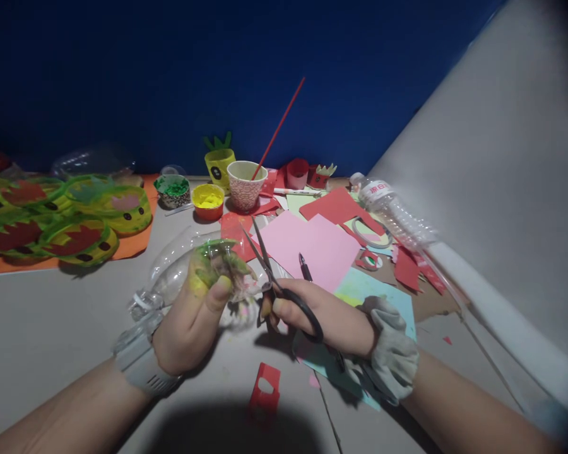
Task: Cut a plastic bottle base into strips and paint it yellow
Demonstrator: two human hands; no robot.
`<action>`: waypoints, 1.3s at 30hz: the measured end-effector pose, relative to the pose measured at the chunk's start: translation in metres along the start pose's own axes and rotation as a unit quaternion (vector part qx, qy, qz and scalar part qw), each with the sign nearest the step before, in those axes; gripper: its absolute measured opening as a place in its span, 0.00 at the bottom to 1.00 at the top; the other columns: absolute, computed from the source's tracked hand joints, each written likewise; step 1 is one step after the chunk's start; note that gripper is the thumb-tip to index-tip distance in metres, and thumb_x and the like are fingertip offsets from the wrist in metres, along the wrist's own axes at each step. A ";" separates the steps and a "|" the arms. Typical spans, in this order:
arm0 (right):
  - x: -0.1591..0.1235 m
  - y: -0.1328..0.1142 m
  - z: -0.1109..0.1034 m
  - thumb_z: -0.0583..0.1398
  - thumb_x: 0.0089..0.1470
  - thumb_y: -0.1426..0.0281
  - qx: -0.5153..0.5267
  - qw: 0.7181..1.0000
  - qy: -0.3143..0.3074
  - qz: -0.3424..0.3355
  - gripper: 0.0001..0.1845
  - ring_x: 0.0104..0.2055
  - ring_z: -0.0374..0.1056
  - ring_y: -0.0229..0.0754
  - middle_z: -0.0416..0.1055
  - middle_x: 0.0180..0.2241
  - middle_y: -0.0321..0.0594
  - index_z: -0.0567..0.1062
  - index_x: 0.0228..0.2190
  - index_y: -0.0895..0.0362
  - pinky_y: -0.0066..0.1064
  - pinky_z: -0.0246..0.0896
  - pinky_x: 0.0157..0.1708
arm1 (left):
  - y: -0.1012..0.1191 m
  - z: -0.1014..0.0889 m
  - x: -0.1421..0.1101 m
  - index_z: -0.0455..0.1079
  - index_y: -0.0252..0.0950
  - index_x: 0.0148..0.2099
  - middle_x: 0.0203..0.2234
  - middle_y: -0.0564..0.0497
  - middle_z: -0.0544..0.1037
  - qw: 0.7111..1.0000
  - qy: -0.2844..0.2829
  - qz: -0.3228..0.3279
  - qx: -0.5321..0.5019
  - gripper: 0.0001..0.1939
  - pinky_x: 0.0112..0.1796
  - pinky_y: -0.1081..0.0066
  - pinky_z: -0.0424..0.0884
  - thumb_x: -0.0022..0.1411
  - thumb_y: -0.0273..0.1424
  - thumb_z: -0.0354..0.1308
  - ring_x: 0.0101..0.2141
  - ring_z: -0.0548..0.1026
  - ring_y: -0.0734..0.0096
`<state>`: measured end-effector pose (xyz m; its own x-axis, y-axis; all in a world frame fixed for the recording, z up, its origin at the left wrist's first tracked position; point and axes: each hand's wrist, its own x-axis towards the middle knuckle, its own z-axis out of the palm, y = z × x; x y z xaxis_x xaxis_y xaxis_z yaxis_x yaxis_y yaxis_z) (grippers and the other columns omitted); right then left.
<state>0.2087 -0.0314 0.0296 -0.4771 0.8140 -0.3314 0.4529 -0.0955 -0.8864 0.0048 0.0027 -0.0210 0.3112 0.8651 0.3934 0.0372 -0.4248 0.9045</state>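
Observation:
My left hand (194, 315), smeared with yellow and green paint, is closed around a clear plastic bottle piece (218, 265) held above the table. My right hand (322, 315) grips black-handled scissors (269, 271), their blades open and pointing up toward the plastic piece's right edge. A clear cut bottle half (170, 271) lies on the table just behind my left hand. A grey watch sits on my left wrist and a grey cuff on my right.
Pink paper (317, 243), red paper (336, 205) and light blue sheets lie ahead right with a pen (305, 268). Paint cups of yellow (208, 200) and green (173, 189), a patterned cup with a red stick (245, 183), a water bottle (392, 211) and painted green crafts (61, 221) stand around.

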 end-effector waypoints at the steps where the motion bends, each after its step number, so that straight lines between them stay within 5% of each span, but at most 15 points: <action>1: 0.000 0.000 0.000 0.49 0.50 0.38 -0.004 1.000 -0.001 0.001 0.37 0.30 0.60 0.36 0.66 0.29 0.40 0.67 0.32 0.61 0.29 0.55 0.31 | 0.002 0.000 0.001 0.69 0.39 0.46 0.42 0.47 0.73 1.000 -0.016 0.014 0.013 0.15 0.52 0.59 0.61 0.67 0.41 0.46 0.45 0.69 0.61; 6: -0.001 0.001 0.000 0.49 0.52 0.40 -0.016 1.000 0.000 0.000 0.33 0.30 0.60 0.36 0.66 0.30 0.38 0.66 0.33 0.60 0.30 0.57 0.33 | 0.008 -0.001 0.004 0.68 0.37 0.40 0.34 0.47 0.71 0.997 -0.053 -0.007 0.046 0.19 0.47 0.59 0.64 0.67 0.45 0.43 0.39 0.69 0.61; 16: -0.003 0.002 0.001 0.51 0.53 0.43 -0.083 0.996 0.018 0.024 0.31 0.32 0.62 0.37 0.67 0.30 0.38 0.68 0.32 0.60 0.30 0.58 0.37 | 0.017 -0.001 0.002 0.67 0.36 0.45 0.40 0.44 0.72 0.989 -0.067 0.005 0.133 0.19 0.48 0.58 0.66 0.69 0.41 0.40 0.41 0.70 0.61; 39: -0.003 0.002 0.012 0.53 0.52 0.43 -0.049 0.996 0.060 0.048 0.29 0.27 0.55 0.32 0.61 0.24 0.33 0.66 0.28 0.59 0.27 0.51 0.28 | 0.020 0.002 0.004 0.67 0.33 0.47 0.42 0.42 0.73 0.990 -0.051 -0.021 0.127 0.22 0.54 0.56 0.63 0.68 0.44 0.40 0.46 0.70 0.58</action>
<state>0.2022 -0.0410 0.0249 -0.3366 0.8671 -0.3672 0.5662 -0.1253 -0.8147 0.0089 -0.0025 -0.0019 0.3989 0.8572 0.3256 0.2861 -0.4537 0.8440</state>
